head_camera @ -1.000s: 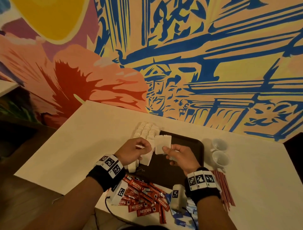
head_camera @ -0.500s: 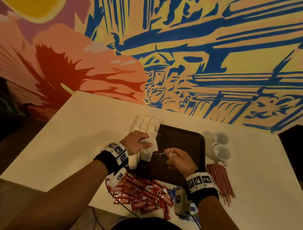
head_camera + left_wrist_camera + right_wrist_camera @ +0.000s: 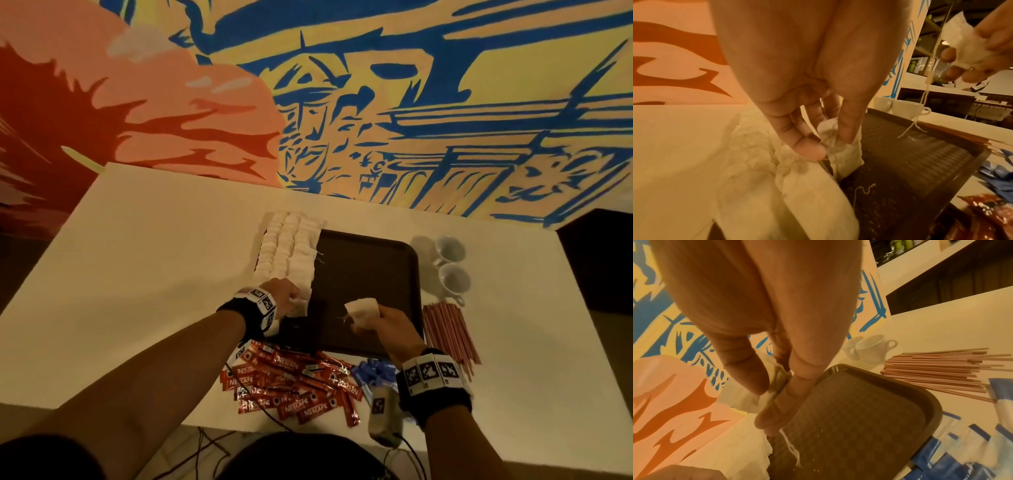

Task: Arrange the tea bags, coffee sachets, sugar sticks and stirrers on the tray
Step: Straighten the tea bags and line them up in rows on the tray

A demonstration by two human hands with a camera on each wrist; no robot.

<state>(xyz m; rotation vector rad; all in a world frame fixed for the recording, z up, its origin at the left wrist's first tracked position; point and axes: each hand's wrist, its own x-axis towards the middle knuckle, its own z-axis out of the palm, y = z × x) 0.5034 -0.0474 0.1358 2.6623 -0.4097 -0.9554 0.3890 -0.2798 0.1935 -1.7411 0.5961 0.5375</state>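
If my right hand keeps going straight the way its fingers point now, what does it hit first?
Probably the tray: the right hand, pinching a tea bag, points down at its bare floor, string already dangling there.

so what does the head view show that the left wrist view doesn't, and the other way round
Only the head view shows the stirrers beside the tray, the whole spread of red coffee sachets and the full rows of tea bags along the tray's left edge.

Only the left wrist view shows the left hand pinching a tea bag between thumb and fingers, and the string hanging from the right hand's tea bag.

Both show the dark tray, the two white cups and the right hand holding its tea bag over the tray.
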